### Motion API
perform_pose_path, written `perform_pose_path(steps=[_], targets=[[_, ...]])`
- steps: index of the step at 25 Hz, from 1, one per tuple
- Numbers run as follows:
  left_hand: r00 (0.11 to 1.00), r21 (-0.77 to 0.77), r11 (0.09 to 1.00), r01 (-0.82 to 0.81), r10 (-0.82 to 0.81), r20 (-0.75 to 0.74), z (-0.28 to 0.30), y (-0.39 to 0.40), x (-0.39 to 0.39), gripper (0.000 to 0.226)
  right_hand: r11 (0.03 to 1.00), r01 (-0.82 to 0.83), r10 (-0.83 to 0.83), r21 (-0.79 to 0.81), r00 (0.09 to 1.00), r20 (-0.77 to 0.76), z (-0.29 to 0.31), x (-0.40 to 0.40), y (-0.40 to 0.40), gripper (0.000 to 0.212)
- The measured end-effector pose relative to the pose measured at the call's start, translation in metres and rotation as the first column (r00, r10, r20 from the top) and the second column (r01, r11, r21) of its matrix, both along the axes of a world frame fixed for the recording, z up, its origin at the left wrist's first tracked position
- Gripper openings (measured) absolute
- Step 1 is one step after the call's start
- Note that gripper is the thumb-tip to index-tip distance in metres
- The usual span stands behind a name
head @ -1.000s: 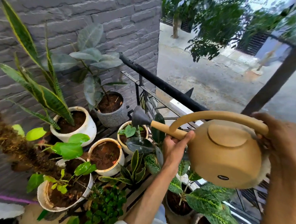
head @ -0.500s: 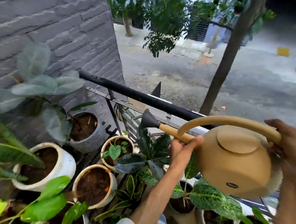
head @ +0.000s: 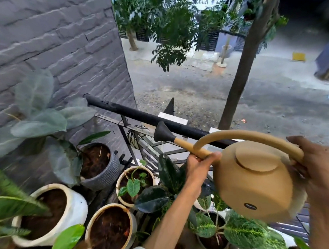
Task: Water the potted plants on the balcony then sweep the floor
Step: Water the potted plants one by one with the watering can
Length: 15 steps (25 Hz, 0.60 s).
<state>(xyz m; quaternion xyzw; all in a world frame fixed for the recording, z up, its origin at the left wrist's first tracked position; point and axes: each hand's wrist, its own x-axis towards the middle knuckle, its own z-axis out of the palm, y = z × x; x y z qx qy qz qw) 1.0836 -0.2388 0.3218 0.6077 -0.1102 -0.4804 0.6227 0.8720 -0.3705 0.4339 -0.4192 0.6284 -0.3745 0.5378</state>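
Observation:
I hold a tan round watering can [head: 255, 184] above the pots. My right hand [head: 318, 167] grips the rear of its arched handle. My left hand [head: 198, 164] is closed around the base of the spout, whose black rose [head: 161, 132] points up and left near the railing. No water is visibly pouring. Below stand a small cream pot with a heart-leaf sprout [head: 134, 185], a grey textured pot [head: 104, 175], a white pot [head: 73, 207], a cream pot of bare soil [head: 111, 230] and a variegated-leaf plant [head: 242, 231].
A black railing bar [head: 133, 112] runs diagonally behind the pots. A grey brick wall [head: 54, 44] closes the left side. Beyond the railing, a street and a tree trunk [head: 240, 75] lie below. Large pale leaves [head: 38, 119] overhang the grey pot.
The view has swung up and to the right, so the pots sit lower left in the frame. The can's spout has risen from over the small pot toward railing height. Both hands keep their grip.

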Motion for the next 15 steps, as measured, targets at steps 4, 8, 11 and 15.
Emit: perform_pose_path(steps=[4,8,11,15], targets=[[0.999,0.009,0.999,-0.032,0.032,0.018,-0.001,-0.002,0.025,0.057,0.993,-0.038,0.038,-0.116,0.999,-0.008,0.004,0.027,0.009,0.031],[1.000,0.029,0.999,-0.019,0.019,0.002,-0.014,0.008,0.026,0.061,0.986,-0.087,0.084,-0.145,0.996,-0.021,-0.005,0.033,0.016,0.033],[1.000,0.065,0.997,-0.027,0.028,-0.008,-0.027,0.017,0.013,0.063,0.987,-0.085,0.078,-0.138,0.995,-0.058,-0.016,0.028,0.012,0.059],[0.998,0.104,0.993,-0.051,0.054,-0.022,-0.042,0.035,-0.004,0.045,0.984,-0.141,0.122,-0.113,0.979,-0.161,-0.037,0.019,0.012,0.061]])
